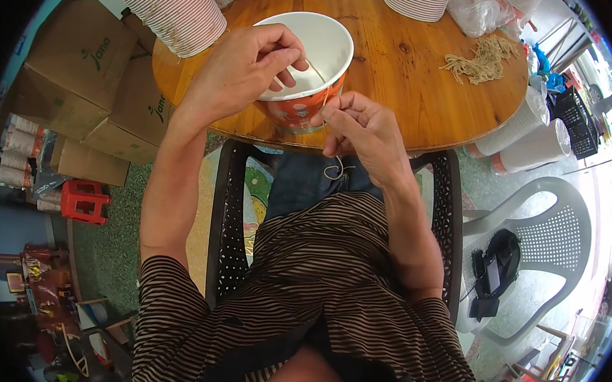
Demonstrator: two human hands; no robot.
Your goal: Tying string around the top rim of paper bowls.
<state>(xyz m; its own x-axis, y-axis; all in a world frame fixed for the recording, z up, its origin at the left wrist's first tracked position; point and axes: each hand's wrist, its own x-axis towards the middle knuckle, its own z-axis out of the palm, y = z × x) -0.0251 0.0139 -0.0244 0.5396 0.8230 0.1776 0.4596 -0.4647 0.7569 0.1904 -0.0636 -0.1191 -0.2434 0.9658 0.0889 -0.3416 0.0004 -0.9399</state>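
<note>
A paper bucket [290,113] with a white inside and an orange-red printed outside stands at the table's near edge. A thin tan string [317,71] crosses its rim on the right side. Over the bucket's mouth, my left hand [257,65] has its fingers curled around one part of the string. My right hand [359,128], just outside the rim, pinches the string between thumb and index finger. The string's loose end curls below that hand, above my lap. A tangled bundle of similar tan strings [483,60] lies on the table to the right.
On the wooden table [403,85], a tall stack of nested paper buckets [170,7] leans at the left; another stack [417,2] stands at the back. Cardboard boxes [75,65] are piled left. A grey plastic chair [552,227] holding a black bag [502,255] is on the right.
</note>
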